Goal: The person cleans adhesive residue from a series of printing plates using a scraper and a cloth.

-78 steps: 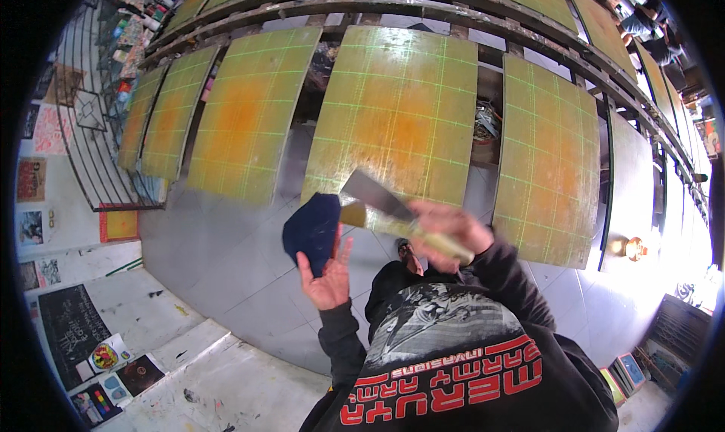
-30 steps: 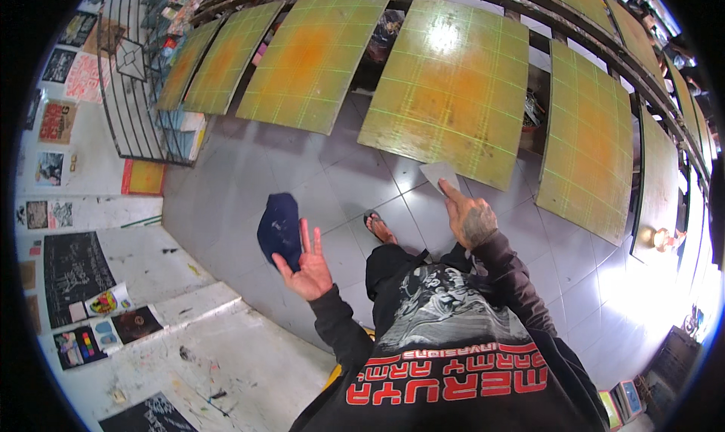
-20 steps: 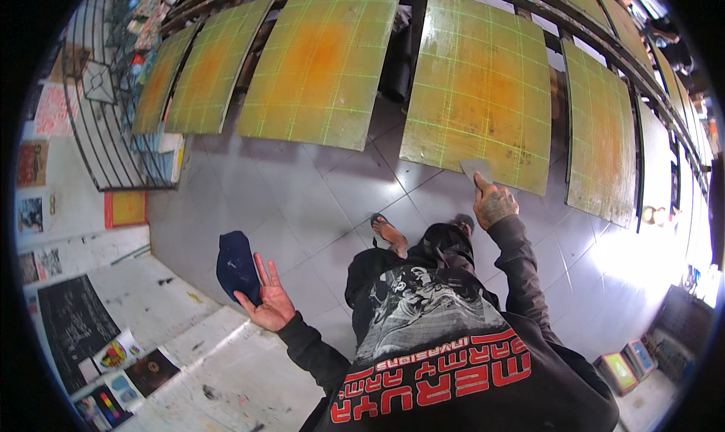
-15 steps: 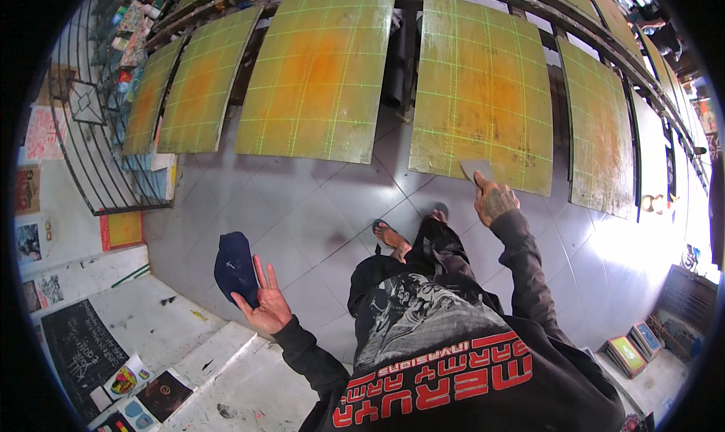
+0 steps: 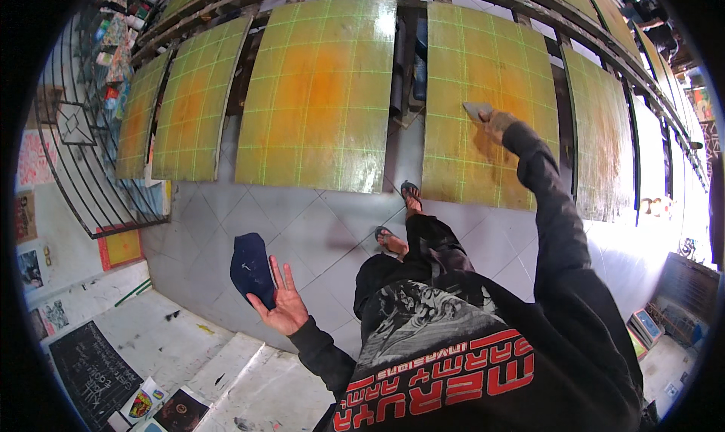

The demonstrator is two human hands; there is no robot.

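My left hand [image 5: 284,308] holds a dark blue, flat, rounded piece [image 5: 254,267] flecked with pale spots. Two fingers stick out straight beside it, while the thumb and the hidden fingers keep hold of it. With my right hand [image 5: 496,124] I grip a small grey scraper [image 5: 474,111]. Its thin blade is over the middle of a yellow-green panel [image 5: 459,156] with an orange patch and bright green grid lines. Whether the blade touches the surface cannot be told.
Similar panels [image 5: 317,130] lie side by side on a dark rack [image 5: 411,13]. A black metal grille [image 5: 113,198] is at the left, near a white ledge [image 5: 174,334]. Grey floor tiles [image 5: 302,228] are underfoot, and small framed items [image 5: 644,328] sit at the lower right.
My right hand has moved the scraper from the panel's near edge up to its middle. One foot has stepped forward. My left hand still holds the blue piece, slightly further right.
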